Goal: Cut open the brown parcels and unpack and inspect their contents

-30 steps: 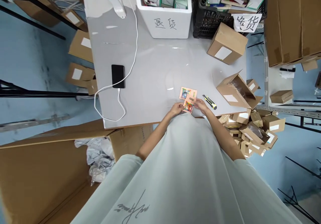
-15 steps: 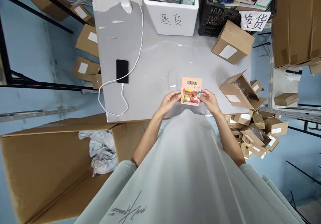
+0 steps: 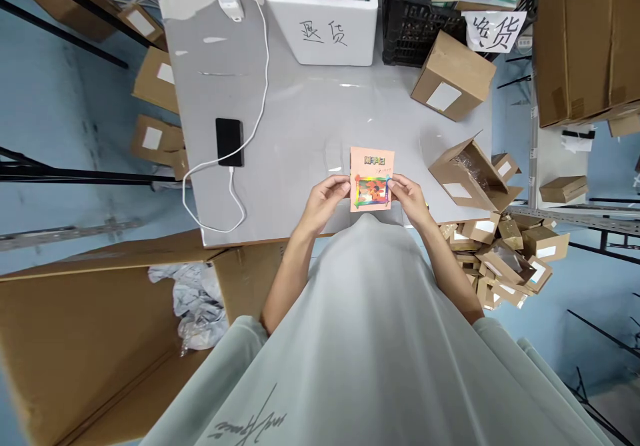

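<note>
A small pink booklet [image 3: 371, 178] with a colourful picture and green characters on its cover is held upright over the near edge of the grey table [image 3: 300, 119]. My left hand [image 3: 326, 199] pinches its left edge. My right hand [image 3: 409, 196] grips its right edge. Both hands are closed on it, just above my pale green shirt.
An open cardboard box [image 3: 467, 176] lies right of my hands, a closed one [image 3: 453, 76] behind it. A black phone [image 3: 229, 141] charges on a white cable at the left. A white foam bin [image 3: 325, 13] and black crate [image 3: 425, 26] stand at the back. Small boxes [image 3: 505, 259] are heaped right; a large carton [image 3: 75, 339] sits lower left.
A second ago the booklet lay low near the table edge beside a yellow utility knife. I have raised it upright with both hands; the knife is now hidden.
</note>
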Action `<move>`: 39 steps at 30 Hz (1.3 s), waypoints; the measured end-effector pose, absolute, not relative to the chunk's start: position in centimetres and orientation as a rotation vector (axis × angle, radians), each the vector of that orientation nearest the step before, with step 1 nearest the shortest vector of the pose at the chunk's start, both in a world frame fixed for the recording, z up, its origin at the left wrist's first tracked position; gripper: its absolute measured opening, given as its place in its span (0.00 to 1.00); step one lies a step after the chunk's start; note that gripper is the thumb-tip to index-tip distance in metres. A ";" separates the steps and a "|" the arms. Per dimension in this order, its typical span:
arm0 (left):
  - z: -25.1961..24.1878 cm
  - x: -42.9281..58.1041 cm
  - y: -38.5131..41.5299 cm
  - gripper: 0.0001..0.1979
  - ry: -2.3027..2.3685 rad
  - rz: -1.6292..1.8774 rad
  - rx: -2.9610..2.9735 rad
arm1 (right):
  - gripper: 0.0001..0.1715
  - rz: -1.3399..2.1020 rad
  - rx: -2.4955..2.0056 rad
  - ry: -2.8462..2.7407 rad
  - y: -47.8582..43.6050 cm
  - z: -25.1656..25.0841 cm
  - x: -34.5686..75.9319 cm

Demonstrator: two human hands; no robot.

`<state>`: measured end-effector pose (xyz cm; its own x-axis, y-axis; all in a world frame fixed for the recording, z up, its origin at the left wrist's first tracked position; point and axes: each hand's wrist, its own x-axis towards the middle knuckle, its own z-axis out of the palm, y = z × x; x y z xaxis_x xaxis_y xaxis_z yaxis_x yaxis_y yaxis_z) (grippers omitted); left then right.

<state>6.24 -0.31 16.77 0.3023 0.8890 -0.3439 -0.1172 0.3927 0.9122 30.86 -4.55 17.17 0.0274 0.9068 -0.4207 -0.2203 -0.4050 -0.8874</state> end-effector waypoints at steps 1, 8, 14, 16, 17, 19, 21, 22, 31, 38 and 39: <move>17.0 6.6 -0.4 0.29 1.021 0.824 0.905 | 0.38 1.574 -1.364 -0.715 -4.5 17.2 30.6; 17.5 9.3 -0.4 0.33 0.906 0.739 0.732 | 0.26 1.949 -1.154 -0.466 -5.3 17.3 26.9; 18.3 8.6 -0.7 0.30 1.019 0.834 0.719 | 0.34 1.958 -1.276 -0.629 -6.3 17.9 28.3; 18.5 8.2 -0.6 0.30 1.088 0.891 0.770 | 0.37 1.911 -1.341 -0.614 -6.3 18.0 29.5; 18.5 8.0 -0.6 0.30 1.112 0.905 0.792 | 0.39 1.893 -1.350 -0.613 -6.3 18.0 30.0; 18.6 7.9 -0.5 0.29 1.135 0.920 0.823 | 0.38 1.846 -1.346 -0.671 -6.3 18.2 30.6; 18.7 7.9 -0.6 0.29 1.134 0.926 0.831 | 0.35 1.787 -1.338 -0.760 -6.4 18.5 30.7; 18.7 7.9 -0.7 0.29 1.130 0.929 0.831 | 0.35 1.761 -1.334 -0.790 -6.5 18.7 30.7; 18.8 7.9 -0.6 0.27 0.991 0.888 0.688 | 0.34 1.845 -1.267 -0.659 -6.4 19.1 30.0; 17.7 9.1 -1.0 0.30 0.850 0.739 0.620 | 0.28 2.065 -1.149 -0.530 -6.7 18.5 28.1; 17.4 9.0 -0.9 0.30 0.901 0.782 0.624 | 0.29 2.040 -1.201 -0.542 -6.7 18.4 28.3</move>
<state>9.03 -0.91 17.44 0.3895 0.8073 -0.4433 -0.3246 0.5708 0.7542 28.34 -6.68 18.37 -0.3268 0.7434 -0.5835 -0.3561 -0.6688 -0.6526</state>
